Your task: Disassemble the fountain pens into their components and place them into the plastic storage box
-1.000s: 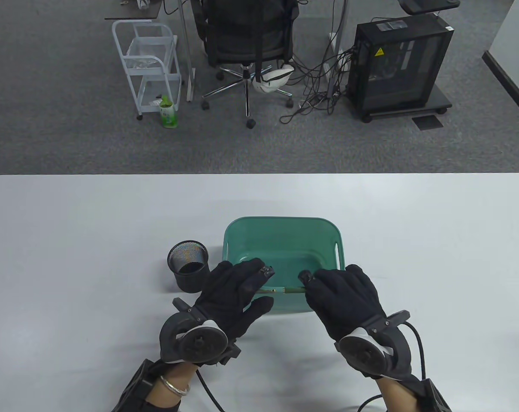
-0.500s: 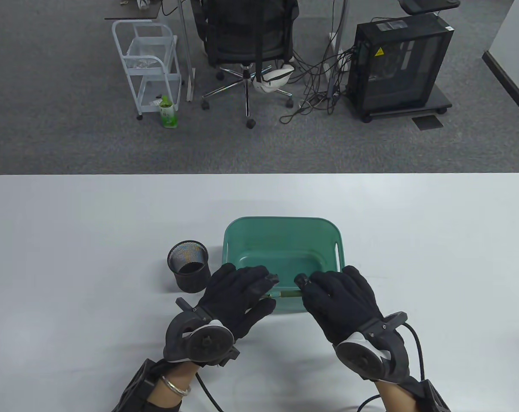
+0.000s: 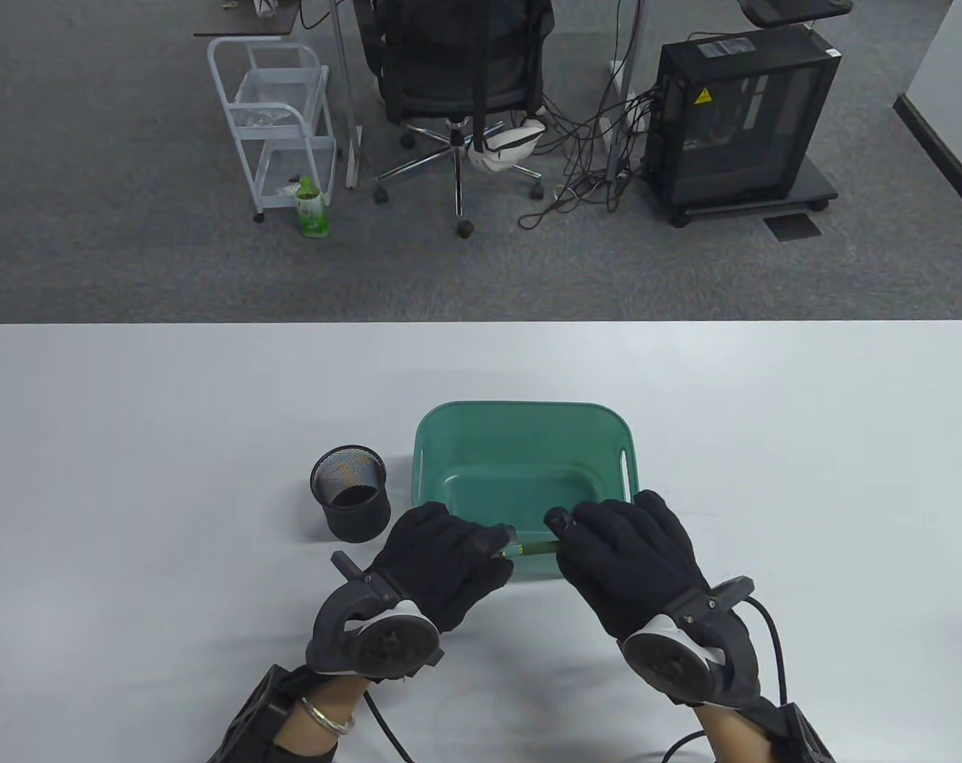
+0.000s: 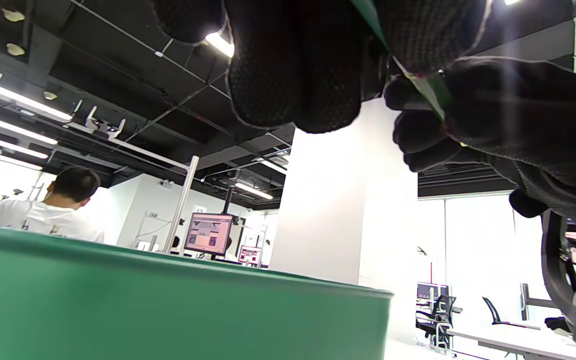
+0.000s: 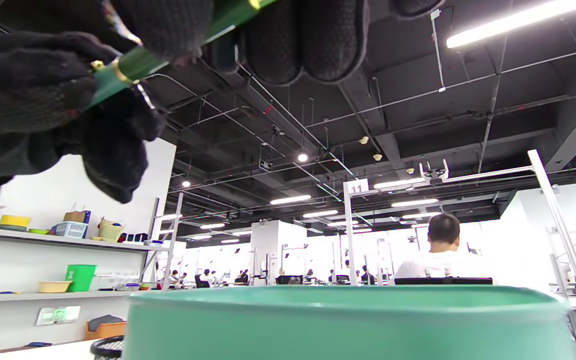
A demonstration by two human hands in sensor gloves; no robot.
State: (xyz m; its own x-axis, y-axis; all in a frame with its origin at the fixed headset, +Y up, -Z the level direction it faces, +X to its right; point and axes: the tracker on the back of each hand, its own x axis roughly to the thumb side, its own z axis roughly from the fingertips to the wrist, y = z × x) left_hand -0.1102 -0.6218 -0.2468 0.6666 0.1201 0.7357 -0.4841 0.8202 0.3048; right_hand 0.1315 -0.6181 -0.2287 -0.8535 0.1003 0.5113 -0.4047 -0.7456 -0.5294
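While wide bare surface (image 3: pixel 131 477) lay toward every edge, the green box (image 3: pixel 521 445) sat near its front edge, a mesh cup (image 3: pixel 350 493) just left; over the box's near rim, left hand (image 3: pixel 441 560) and right hand (image 3: pixel 628 548) each pinched the green pen (image 3: pixel 538 546).

Both black-gloved hands grip a slim green fountain pen with a gold ring (image 5: pixel 133 65), right above the green plastic box's rim (image 5: pixel 348 300).
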